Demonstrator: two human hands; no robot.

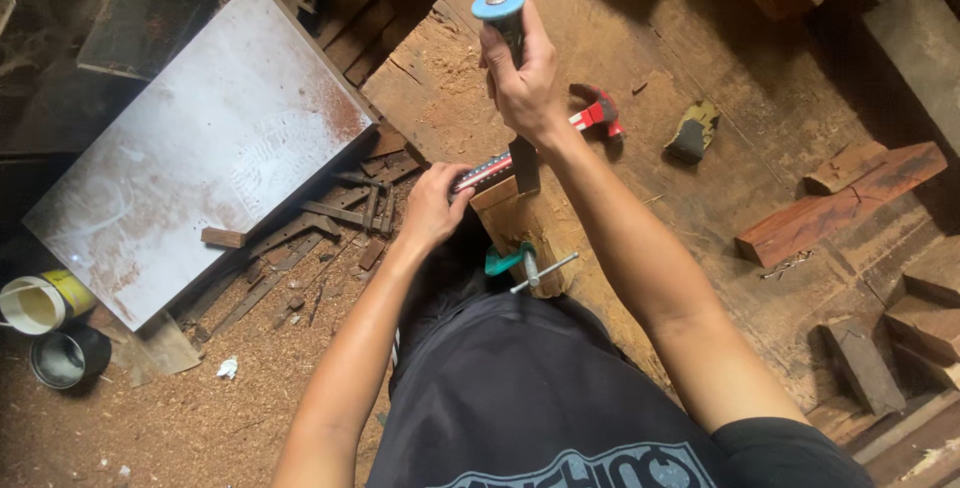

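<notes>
Nearest the camera, a black printed shirt [530, 398] fills the lower middle of the view, with two bare forearms reaching up from it over a worn wooden workbench [700, 178]. At far left, on the sawdust-strewn floor, stand a yellow-and-white paint tin [40, 303] and a dark round tin [68, 356] just beside it. Above them lies a large pale grey dusty board [200, 158], set at a slant. Next comes the left hand [432, 206], fingers curled closed around a slim ruler-like strip with red and blue markings [485, 172], pressing it against a small light wooden block [505, 210]. Below the block sits a teal clamp with a steel screw bar [520, 263], touching it. The right hand [522, 78] grips the chisel with a blue-capped handle [503, 18] upright in a closed fist, its flat blade resting on the block's top. Just right lies a red-handled claw hammer [598, 113], then a dark and yellow wedge-shaped object [692, 131]. At far right rests a reddish rectangular timber offcut [840, 203].
</notes>
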